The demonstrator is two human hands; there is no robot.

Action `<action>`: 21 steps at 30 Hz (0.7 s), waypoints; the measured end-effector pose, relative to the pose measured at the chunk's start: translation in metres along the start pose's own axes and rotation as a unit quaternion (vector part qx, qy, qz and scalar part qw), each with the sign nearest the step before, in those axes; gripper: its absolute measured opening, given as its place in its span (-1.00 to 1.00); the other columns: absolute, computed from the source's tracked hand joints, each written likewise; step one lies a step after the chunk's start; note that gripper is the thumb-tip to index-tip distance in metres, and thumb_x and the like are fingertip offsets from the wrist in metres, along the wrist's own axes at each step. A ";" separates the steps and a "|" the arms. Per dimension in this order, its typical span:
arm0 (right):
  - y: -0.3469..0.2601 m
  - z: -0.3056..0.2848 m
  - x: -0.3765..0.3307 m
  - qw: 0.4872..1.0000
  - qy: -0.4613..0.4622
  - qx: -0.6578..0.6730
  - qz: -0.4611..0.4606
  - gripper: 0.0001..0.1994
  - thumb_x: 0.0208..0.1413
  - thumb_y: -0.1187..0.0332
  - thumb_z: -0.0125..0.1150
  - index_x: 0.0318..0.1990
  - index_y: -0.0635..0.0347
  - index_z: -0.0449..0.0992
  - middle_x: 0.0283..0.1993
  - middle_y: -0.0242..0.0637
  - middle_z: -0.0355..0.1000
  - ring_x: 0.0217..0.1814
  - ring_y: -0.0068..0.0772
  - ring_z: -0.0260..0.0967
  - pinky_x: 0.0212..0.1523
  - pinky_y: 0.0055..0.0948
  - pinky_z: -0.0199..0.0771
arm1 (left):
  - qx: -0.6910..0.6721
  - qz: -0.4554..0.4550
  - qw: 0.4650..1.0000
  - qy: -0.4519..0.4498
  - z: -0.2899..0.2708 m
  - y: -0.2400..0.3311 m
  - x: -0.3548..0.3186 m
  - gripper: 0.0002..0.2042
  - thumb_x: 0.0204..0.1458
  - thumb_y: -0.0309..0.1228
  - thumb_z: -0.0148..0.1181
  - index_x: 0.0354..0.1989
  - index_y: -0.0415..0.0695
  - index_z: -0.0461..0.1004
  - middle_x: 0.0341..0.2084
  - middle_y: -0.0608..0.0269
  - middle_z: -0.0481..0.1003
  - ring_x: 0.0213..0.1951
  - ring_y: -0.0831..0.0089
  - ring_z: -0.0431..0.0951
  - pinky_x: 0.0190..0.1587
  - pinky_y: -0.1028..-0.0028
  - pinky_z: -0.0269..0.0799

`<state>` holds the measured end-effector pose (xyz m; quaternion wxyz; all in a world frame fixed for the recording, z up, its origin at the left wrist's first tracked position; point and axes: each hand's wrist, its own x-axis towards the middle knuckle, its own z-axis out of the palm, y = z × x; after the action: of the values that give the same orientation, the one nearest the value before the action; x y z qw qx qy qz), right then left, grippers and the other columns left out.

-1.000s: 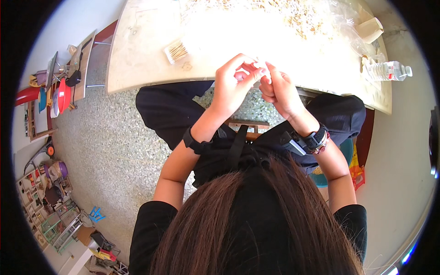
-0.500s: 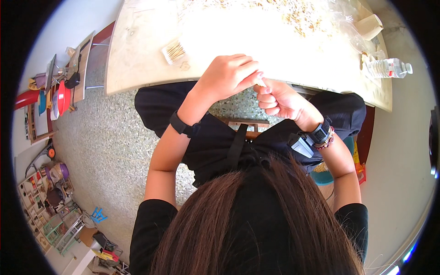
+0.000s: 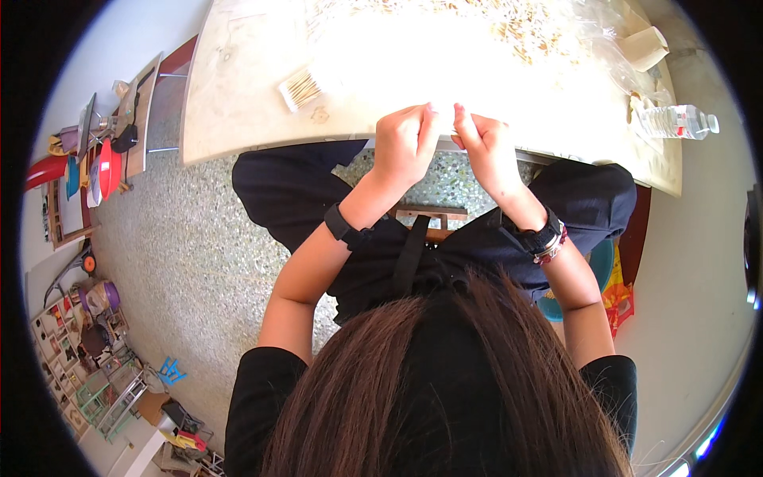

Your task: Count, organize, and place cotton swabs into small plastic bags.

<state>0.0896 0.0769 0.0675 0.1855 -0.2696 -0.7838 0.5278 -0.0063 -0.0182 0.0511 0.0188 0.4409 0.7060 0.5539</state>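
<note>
My left hand (image 3: 407, 141) and my right hand (image 3: 491, 153) are side by side over the front edge of the table. Both are closed with the thumbs laid on top and pointing away from me, a narrow gap between them. Anything in the fingers is too small or too washed out by glare to make out. Left of my left hand, a small open pack of thin wooden sticks (image 3: 301, 90), which look like cotton swabs, lies on the table (image 3: 238, 103). Farther off, many loose thin sticks (image 3: 528, 30) are scattered, partly lost in the glare.
On the right of the table lie a clear plastic bottle (image 3: 679, 122), a pale cup-like container (image 3: 644, 48) and crumpled clear plastic (image 3: 600, 40). A teal basin (image 3: 602, 262) stands by my right leg. At the left, a side table (image 3: 143, 119) stands near a red basin (image 3: 110, 168).
My hands have moved from meeting at the fingertips to lying apart, side by side. The left has turned and the right has rolled over, thumb now on top.
</note>
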 end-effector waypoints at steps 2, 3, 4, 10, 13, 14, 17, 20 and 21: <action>0.003 -0.001 0.003 1.000 -0.007 -0.017 -0.001 -0.48 0.21 0.08 -0.09 -0.71 0.28 0.31 -0.79 -0.38 0.13 -0.68 -0.64 0.02 -0.60 -0.51 0.11 | -0.010 -0.048 0.999 -0.014 0.000 -0.003 -0.001 -0.62 0.16 -0.38 -0.15 -0.70 -0.28 0.32 -0.83 0.06 0.25 -0.75 0.18 0.28 -0.63 0.31 0.14; 0.003 -0.001 0.004 1.000 -0.007 -0.017 -0.001 -0.48 0.21 0.08 -0.09 -0.71 0.28 0.31 -0.79 -0.38 0.13 -0.68 -0.64 0.02 -0.60 -0.51 0.11 | -0.009 -0.047 0.999 -0.013 0.001 -0.006 -0.001 -0.62 0.16 -0.38 -0.15 -0.70 -0.28 0.32 -0.83 0.06 0.25 -0.75 0.18 0.28 -0.63 0.31 0.14; 0.004 -0.001 0.005 0.999 0.001 -0.031 -0.014 -0.49 0.20 0.10 -0.08 -0.70 0.30 0.33 -0.79 -0.34 0.15 -0.70 -0.61 0.03 -0.61 -0.49 0.12 | -0.031 -0.098 0.994 -0.028 0.001 -0.007 0.001 -0.58 0.17 -0.33 -0.19 -0.72 -0.28 0.31 -0.85 0.06 0.23 -0.76 0.18 0.27 -0.62 0.30 0.13; 0.013 -0.002 0.011 0.981 0.049 -0.140 -0.121 -0.56 0.19 0.21 -0.02 -0.65 0.35 0.39 -0.78 -0.18 0.19 -0.76 -0.47 0.06 -0.64 -0.41 0.16 | -0.029 -0.193 0.980 -0.030 0.011 -0.001 0.002 -0.51 0.19 -0.26 -0.24 -0.76 -0.29 0.27 -0.90 0.06 0.18 -0.78 0.21 0.24 -0.61 0.29 0.12; 0.012 0.000 0.010 0.975 0.068 -0.146 -0.151 -0.57 0.19 0.22 -0.02 -0.66 0.35 0.38 -0.78 -0.18 0.18 -0.78 -0.47 0.05 -0.66 -0.41 0.13 | -0.052 -0.189 0.981 -0.005 0.014 -0.001 -0.001 -0.55 0.18 -0.30 -0.19 -0.73 -0.30 0.28 -0.88 0.08 0.20 -0.77 0.22 0.25 -0.62 0.33 0.12; 0.012 0.000 0.009 0.975 0.076 -0.139 -0.154 -0.55 0.19 0.20 -0.03 -0.67 0.33 0.38 -0.79 -0.21 0.16 -0.78 -0.50 0.04 -0.68 -0.43 0.11 | -0.062 -0.174 0.983 0.005 0.014 0.000 -0.002 -0.58 0.17 -0.33 -0.16 -0.72 -0.29 0.28 -0.86 0.09 0.22 -0.76 0.21 0.27 -0.63 0.34 0.12; 0.009 -0.001 0.006 0.996 0.021 -0.043 -0.073 -0.53 0.21 0.16 -0.07 -0.70 0.27 0.35 -0.82 -0.34 0.12 -0.78 -0.62 0.00 -0.72 -0.53 0.01 | -0.030 -0.017 0.999 0.008 0.007 -0.003 0.001 -0.69 0.11 -0.42 -0.06 -0.68 -0.27 0.30 -0.81 0.14 0.26 -0.73 0.23 0.30 -0.64 0.34 0.15; 0.010 -0.008 0.006 0.984 -0.132 0.078 0.094 -0.57 0.19 0.13 -0.09 -0.63 0.23 0.40 -0.79 -0.41 0.15 -0.77 -0.60 0.02 -0.71 -0.53 0.07 | 0.016 0.158 0.987 -0.034 -0.006 -0.012 0.011 -0.77 0.02 -0.47 0.01 -0.67 -0.21 0.32 -0.75 0.18 0.29 -0.69 0.26 0.33 -0.64 0.36 0.22; 0.008 -0.012 0.006 0.984 -0.132 0.079 0.094 -0.57 0.19 0.13 -0.09 -0.63 0.23 0.40 -0.79 -0.41 0.15 -0.77 -0.60 0.02 -0.71 -0.53 0.07 | 0.016 0.158 0.987 -0.035 -0.010 -0.014 0.012 -0.77 0.02 -0.47 0.01 -0.67 -0.21 0.32 -0.75 0.18 0.29 -0.69 0.26 0.33 -0.64 0.36 0.22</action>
<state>0.0934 0.0914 0.0644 0.0505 -0.2543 -0.7287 0.6339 -0.0270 -0.0182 0.0497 -0.0514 0.5661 0.6350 0.5231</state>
